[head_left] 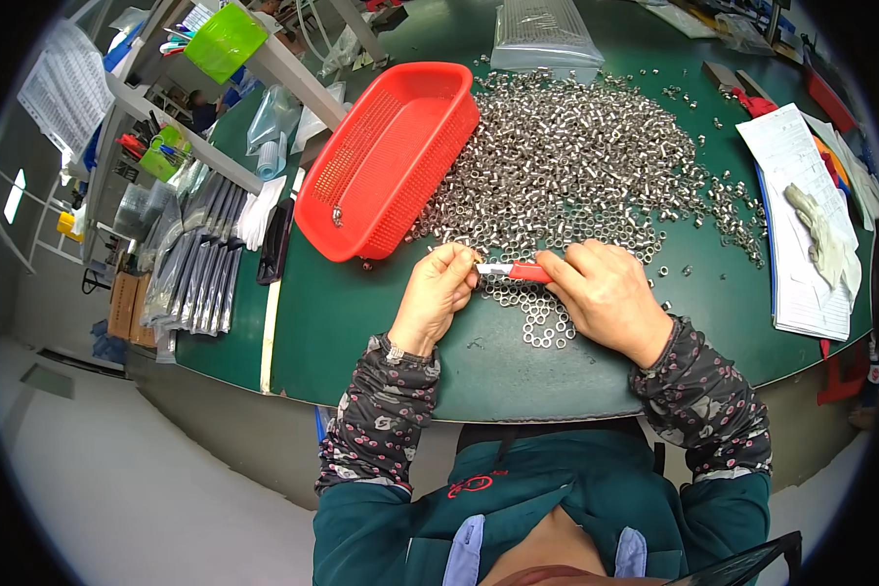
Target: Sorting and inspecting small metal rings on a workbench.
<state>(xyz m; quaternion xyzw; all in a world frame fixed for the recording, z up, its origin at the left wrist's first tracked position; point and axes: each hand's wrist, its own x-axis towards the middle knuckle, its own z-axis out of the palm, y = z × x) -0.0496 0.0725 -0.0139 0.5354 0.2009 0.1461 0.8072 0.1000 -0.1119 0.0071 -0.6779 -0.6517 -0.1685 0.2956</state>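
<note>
My right hand [604,295] is closed around a red-handled utility knife [529,272] with a pale, flat front part that points left. The front end of the knife meets the fingertips of my left hand [439,291]. Thumb and fingers of that hand are pinched together, and whatever small piece they hold is too hidden to name. Just beyond and between both hands spreads a big heap of small shiny metal rings [576,161]. A thin layer of loose rings [542,317] lies flat nearer to me, below the knife.
A red perforated plastic basket [314,207] stands left of the heap, with a few metal pieces inside. Papers [781,166] and a pale glove [822,239] lie on the right of the green table [518,386]. Clear plastic packaging [547,39] sits behind the heap; wrapped bundles [200,278] lie left.
</note>
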